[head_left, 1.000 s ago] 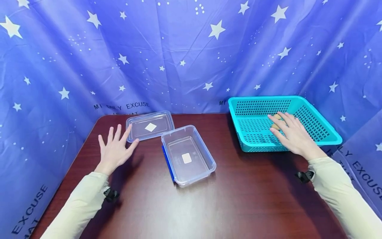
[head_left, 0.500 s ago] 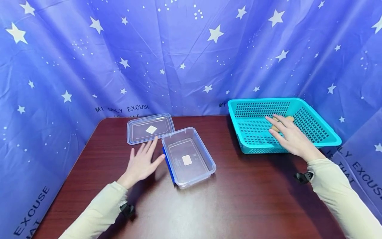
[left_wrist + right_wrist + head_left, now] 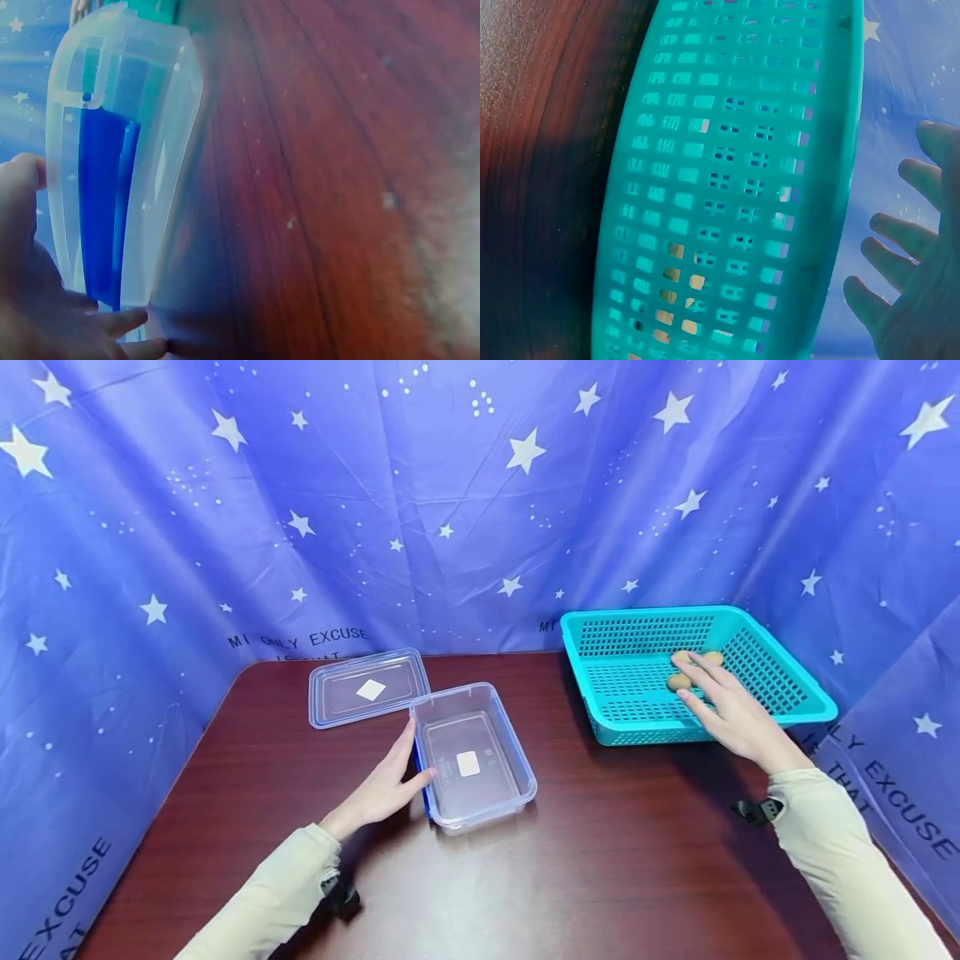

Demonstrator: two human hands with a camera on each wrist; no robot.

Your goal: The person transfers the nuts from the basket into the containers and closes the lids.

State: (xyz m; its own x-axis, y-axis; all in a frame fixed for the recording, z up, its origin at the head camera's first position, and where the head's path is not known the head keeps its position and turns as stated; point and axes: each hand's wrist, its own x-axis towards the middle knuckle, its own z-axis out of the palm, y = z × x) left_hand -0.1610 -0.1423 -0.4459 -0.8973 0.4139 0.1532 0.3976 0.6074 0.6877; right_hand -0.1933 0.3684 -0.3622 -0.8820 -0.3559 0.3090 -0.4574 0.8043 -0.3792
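Observation:
My left hand is at the near-left side of a clear plastic food container, which stands lidless on the table. Its thumb hooks over the rim and its fingers lie along the outer wall, beside the blue side clip. My right hand hovers spread over a turquoise basket, holding nothing. Under and around its fingertips lie potato-like brown lumps, one potato in front and another potato behind. The right wrist view shows those fingers apart above the basket's rim.
A clear lid with a blue-tinted edge lies on the table behind the container, its corner close to the container's rim. A star-printed blue curtain encloses the dark red-brown table at the back and sides.
My left hand has moved right, from beside the lid to the container's side, and the container has shifted slightly right. The right hand has drawn back a little, exposing more of the potatoes.

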